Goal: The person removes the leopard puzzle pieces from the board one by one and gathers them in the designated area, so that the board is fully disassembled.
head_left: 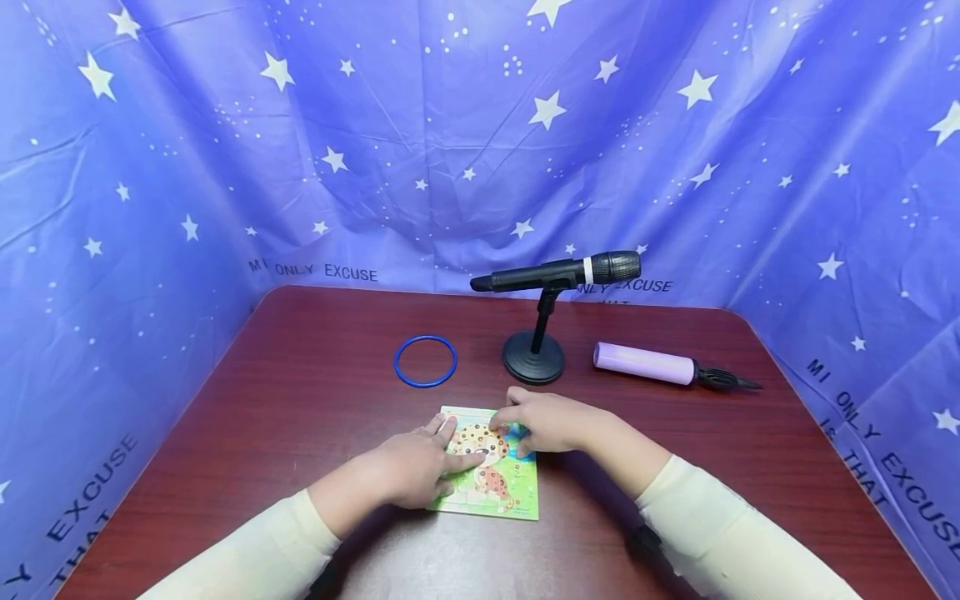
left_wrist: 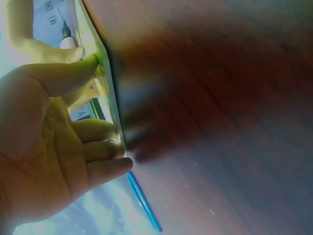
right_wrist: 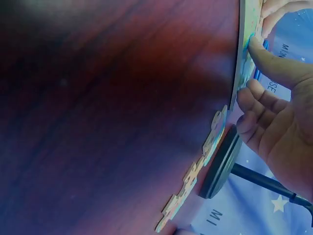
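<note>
Head: steadying puzzle board (head_left: 522, 493) at near middle of table (head_left: 337, 350) with left hand (head_left: 411, 468), fingers wide; working far right part with right hand (head_left: 553, 421), likely fitting pieces.
Left wrist: bracing board's left edge, fingers straight.
Right wrist: resting thumb on board, other fingers bent (pinching or not, cannot tell); next probably calls for loose pieces (right_wrist: 213, 134) right of board.

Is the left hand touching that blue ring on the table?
Apart. The head view shows a strip of bare table between the blue ring and the left hand, which rests on the puzzle.
</note>
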`<state>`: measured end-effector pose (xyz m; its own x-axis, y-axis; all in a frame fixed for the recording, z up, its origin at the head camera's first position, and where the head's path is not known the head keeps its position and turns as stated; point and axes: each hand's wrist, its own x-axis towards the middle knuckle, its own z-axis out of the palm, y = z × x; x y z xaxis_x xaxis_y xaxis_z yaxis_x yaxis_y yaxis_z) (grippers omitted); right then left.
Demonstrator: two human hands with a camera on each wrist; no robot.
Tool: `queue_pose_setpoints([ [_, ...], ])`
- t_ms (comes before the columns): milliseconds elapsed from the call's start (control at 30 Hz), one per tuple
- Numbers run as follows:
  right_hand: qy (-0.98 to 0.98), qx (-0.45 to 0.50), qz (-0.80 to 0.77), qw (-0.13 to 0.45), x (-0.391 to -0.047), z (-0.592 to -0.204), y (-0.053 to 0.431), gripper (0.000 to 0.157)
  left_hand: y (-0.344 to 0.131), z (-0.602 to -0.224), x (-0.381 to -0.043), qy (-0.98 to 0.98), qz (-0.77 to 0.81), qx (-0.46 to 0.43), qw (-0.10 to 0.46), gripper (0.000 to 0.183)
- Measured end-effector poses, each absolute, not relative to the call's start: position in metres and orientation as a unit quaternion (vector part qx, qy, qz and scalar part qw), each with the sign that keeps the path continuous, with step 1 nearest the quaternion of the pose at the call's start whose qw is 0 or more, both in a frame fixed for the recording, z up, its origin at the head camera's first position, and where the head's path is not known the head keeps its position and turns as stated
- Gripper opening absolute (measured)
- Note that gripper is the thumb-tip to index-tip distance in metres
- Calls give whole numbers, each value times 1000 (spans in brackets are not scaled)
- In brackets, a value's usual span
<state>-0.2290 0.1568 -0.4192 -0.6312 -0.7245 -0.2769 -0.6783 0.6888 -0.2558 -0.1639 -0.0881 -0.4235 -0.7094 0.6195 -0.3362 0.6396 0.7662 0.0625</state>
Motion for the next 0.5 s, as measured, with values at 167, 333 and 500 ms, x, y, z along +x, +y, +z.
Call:
queue_pose_setpoints([
  [167,898,-407,-50,156,-228,-421,156,31,-78,-422,-166,928,-44,326,174,71],
  [333,896,-412,-53,156,-227,-422,156,27,-61,-417,-167,929,-79,307,190,86],
  [500,898,-412,-52,145,-226,-422,156,26,-50,-411,-168,925,-121,296,204,92],
])
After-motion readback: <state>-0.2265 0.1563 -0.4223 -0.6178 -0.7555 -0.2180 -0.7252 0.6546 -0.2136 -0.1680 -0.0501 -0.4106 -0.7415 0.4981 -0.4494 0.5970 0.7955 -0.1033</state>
